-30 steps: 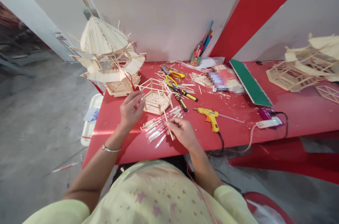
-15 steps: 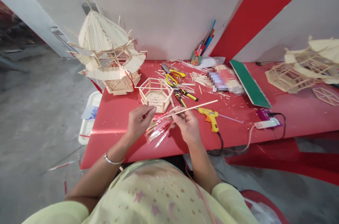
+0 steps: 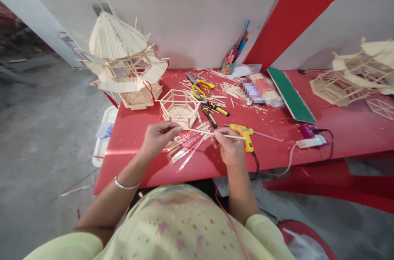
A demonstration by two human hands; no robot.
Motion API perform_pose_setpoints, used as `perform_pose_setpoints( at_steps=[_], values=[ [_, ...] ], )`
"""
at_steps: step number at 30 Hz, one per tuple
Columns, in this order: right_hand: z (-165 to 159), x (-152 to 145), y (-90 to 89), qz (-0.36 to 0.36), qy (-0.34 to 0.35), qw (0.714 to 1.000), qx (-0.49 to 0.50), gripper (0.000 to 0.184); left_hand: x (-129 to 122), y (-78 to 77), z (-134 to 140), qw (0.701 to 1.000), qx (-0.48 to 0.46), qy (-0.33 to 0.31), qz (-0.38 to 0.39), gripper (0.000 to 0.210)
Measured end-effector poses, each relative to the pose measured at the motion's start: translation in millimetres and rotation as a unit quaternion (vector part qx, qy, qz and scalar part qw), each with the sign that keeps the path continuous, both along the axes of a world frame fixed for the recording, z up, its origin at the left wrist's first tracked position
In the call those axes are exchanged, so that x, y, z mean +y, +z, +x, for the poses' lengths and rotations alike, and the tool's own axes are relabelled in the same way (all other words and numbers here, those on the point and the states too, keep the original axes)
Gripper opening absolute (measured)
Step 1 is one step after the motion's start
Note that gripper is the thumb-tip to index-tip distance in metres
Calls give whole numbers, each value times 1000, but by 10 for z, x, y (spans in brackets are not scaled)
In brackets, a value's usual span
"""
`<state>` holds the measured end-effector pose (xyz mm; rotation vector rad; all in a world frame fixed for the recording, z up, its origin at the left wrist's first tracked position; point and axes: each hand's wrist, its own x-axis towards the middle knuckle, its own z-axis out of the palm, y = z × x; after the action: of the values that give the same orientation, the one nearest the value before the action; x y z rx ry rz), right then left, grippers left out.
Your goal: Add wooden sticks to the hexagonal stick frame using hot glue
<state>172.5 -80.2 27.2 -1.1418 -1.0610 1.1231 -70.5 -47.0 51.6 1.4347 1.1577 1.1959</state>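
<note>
My right hand [image 3: 229,145] is closed on a thin wooden stick [image 3: 201,131], which runs out past both sides of the fingers. The fingertips of my left hand [image 3: 160,139] are pinched at the stick's left end. Below the stick lie several sticks in clear and red plastic wrappers [image 3: 187,145]. Just beyond my hands stands an open six-sided frame of wooden sticks [image 3: 181,110], with a slatted floor. To the right of my right hand, a yellow glue gun [image 3: 244,133] lies on its side with a clear glue stick in its back.
On the red table [image 3: 129,135] stand a tiered stick pagoda [image 3: 120,59] at left and another stick model [image 3: 351,75] at right. Scissors [image 3: 201,87], pliers [image 3: 212,112], loose sticks [image 3: 230,90], a pen holder [image 3: 227,66], a green board [image 3: 291,94] and a power strip [image 3: 310,142] lie around.
The stick has turned from rising rightward to sloping slightly down to the right. My right hand has moved right, and the stick's left end is now at my left fingertips.
</note>
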Motion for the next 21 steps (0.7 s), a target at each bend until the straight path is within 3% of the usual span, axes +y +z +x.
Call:
perform_pose_setpoints(
  at_steps=[2,4,7,9,13,16,19,21],
  values=[
    [117,-66,-16,0,33,999,-13,26,89,71,-74,1000,1,14,26,23],
    [196,-149,-28,-8,114,993,-7,30,170,123,-117,999,-43,21,4,23],
    [255,-250,-13,3,265,964,27,56,241,155,-135,990,-123,28,-67,25],
    [255,-268,22,5,314,949,34,63,254,148,-130,987,-134,29,-87,26],
    [126,-186,128,-45,267,960,-68,47,241,110,-82,992,-97,28,-70,26],
    [-43,-103,216,-36,278,946,-160,33,226,111,-34,997,-61,31,-41,27],
    [-166,-54,283,-13,287,940,-186,39,229,139,-34,999,-34,30,-22,26],
    [-192,-31,305,-5,255,948,-192,39,260,150,-76,999,-2,54,5,24]
  ],
)
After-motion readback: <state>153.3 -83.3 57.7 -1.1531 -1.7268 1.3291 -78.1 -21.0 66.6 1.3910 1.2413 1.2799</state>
